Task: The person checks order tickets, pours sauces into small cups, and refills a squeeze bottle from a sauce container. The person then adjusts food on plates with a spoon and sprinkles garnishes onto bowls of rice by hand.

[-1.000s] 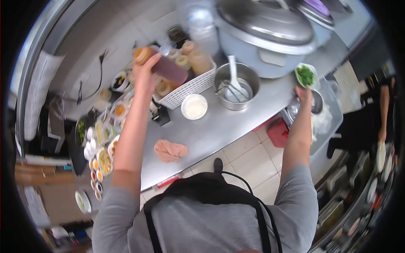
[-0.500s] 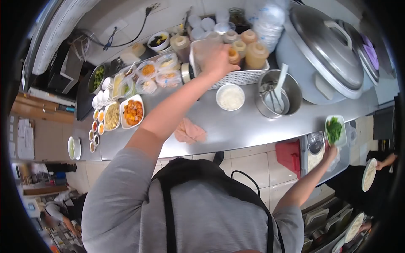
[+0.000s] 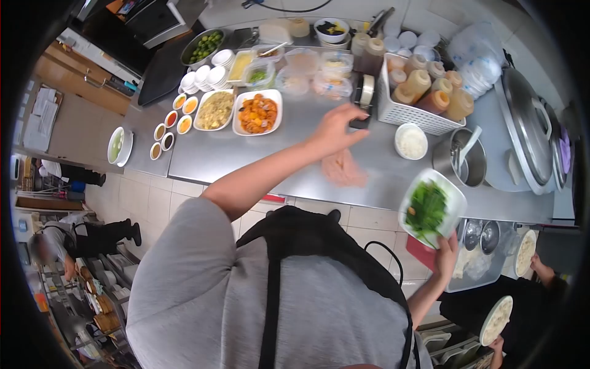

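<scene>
My left hand [image 3: 342, 128] hovers over the steel counter with thumb and forefinger apart and nothing visible in it. A pink cloth [image 3: 344, 168] lies just below it, and a black tape dispenser [image 3: 364, 98] stands beyond its fingertips. My right hand [image 3: 446, 253] grips the rim of a white square bowl [image 3: 453, 206], tilted toward me, with leafy greens [image 3: 427, 209] inside. The bowl is in the air at the counter's front edge. Near it on the counter are a small bowl of white rice [image 3: 410, 141] and a steel pot [image 3: 476, 169] holding utensils.
A white basket [image 3: 418, 123] of sauce bottles stands at the back. To the left are a dish of orange-sauced food [image 3: 257, 114], a dish of pale chopped food [image 3: 214, 111] and several sauce cups. A large lidded pot [image 3: 531, 123] stands right. Another person's hands hold plates [image 3: 496, 320].
My left hand has drawn back from the sauce-bottle basket toward the cloth. My right hand has brought the bowl of greens up and inward to the counter edge. The view has shifted.
</scene>
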`<state>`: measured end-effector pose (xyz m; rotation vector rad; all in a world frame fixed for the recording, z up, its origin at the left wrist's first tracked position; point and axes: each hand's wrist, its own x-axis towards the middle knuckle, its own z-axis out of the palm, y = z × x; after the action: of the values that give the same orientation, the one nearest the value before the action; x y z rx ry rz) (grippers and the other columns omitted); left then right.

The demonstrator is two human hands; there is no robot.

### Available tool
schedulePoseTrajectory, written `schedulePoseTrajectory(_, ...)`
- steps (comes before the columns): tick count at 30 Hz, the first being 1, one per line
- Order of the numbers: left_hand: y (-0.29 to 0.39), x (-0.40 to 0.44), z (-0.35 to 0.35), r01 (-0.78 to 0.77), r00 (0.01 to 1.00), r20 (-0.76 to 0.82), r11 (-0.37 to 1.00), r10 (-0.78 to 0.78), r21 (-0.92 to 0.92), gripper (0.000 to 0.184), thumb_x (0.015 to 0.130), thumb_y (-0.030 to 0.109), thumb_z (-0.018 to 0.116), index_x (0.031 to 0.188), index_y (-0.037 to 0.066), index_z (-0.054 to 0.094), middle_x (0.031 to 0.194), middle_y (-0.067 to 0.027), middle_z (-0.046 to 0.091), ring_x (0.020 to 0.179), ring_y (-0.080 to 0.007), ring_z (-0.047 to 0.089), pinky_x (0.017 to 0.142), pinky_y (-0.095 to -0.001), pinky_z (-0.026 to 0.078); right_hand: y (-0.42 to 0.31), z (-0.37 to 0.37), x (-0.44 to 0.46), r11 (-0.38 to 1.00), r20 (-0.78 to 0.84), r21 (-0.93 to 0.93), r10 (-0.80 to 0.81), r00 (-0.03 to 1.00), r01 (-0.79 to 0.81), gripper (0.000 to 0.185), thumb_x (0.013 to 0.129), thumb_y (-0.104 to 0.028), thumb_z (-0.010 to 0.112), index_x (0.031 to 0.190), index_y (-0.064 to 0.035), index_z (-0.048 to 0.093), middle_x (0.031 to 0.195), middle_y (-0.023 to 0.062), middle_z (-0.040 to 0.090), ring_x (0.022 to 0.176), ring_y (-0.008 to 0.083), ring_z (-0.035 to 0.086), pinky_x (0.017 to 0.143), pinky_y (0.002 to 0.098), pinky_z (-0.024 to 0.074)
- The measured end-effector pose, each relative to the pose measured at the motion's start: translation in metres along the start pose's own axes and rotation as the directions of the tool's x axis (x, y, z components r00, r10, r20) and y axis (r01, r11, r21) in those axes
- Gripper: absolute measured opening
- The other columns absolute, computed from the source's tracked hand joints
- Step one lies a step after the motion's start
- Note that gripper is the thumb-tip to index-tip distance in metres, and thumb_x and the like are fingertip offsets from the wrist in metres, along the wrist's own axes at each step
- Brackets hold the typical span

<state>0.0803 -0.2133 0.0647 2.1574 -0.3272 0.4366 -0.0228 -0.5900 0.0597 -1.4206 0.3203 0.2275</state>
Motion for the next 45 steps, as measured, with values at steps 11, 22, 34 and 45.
schedulePoseTrajectory(11, -0.091, -0.29, -0.215, 0.778, 0.484, 0.236, 0.292, -0.842, -0.556, 0.034, 0.089, 0.016, 0.045, 0.116, -0.004, 0.047, 0.105, -0.0151, 0.055, 0.092, -0.0225, 0.057, 0.081, -0.031, 0.046, 0.134, 0.368, -0.003, 0.951, 0.74, -0.162, 0.293, 0.606, -0.262, 0.043, 0.077, 0.0, 0.044, 0.119, 0.0039, 0.037, 0.108, 0.0158, 0.052, 0.089, 0.0247, 0.059, 0.068, 0.0346, 0.0547)
schedulePoseTrajectory(22, -0.159, -0.331, -0.268, 0.562, 0.502, 0.18, 0.161, -0.846, -0.812, 0.036, 0.086, 0.006, 0.042, 0.12, -0.004, 0.038, 0.102, -0.0152, 0.056, 0.09, -0.0246, 0.059, 0.078, -0.0319, 0.05, 0.155, 0.467, -0.007, 0.499, 0.574, -0.733, 0.092, 0.813, 0.462, 0.032, 0.08, -0.03, 0.056, 0.095, -0.001, 0.06, 0.077, 0.0136, 0.062, 0.07, 0.0208, 0.062, 0.059, 0.0332, 0.0503)
schedulePoseTrajectory(34, -0.148, -0.307, -0.28, 0.646, 0.511, 0.217, 0.204, -0.832, -0.735, 0.034, 0.075, -0.003, 0.042, 0.108, -0.009, 0.048, 0.092, -0.0151, 0.058, 0.077, -0.0224, 0.062, 0.064, -0.0271, 0.054, 0.096, 0.401, 0.057, 0.213, 0.493, -0.813, -0.244, 0.835, 0.542, 0.016, 0.074, -0.02, 0.06, 0.082, -0.0062, 0.064, 0.078, 0.014, 0.064, 0.071, 0.027, 0.062, 0.066, 0.0332, 0.0481)
schedulePoseTrajectory(45, -0.115, -0.263, -0.253, 0.627, 0.579, 0.159, 0.312, -0.8, -0.714, 0.037, 0.074, -0.003, 0.045, 0.111, -0.006, 0.05, 0.09, -0.0128, 0.059, 0.075, -0.0175, 0.061, 0.06, -0.0241, 0.053, 0.107, 0.451, 0.024, 0.444, 0.68, -0.273, -0.538, 0.498, 0.853, 0.007, 0.07, -0.005, 0.061, 0.075, -0.0077, 0.064, 0.092, 0.0125, 0.057, 0.081, 0.025, 0.058, 0.071, 0.0329, 0.0455)
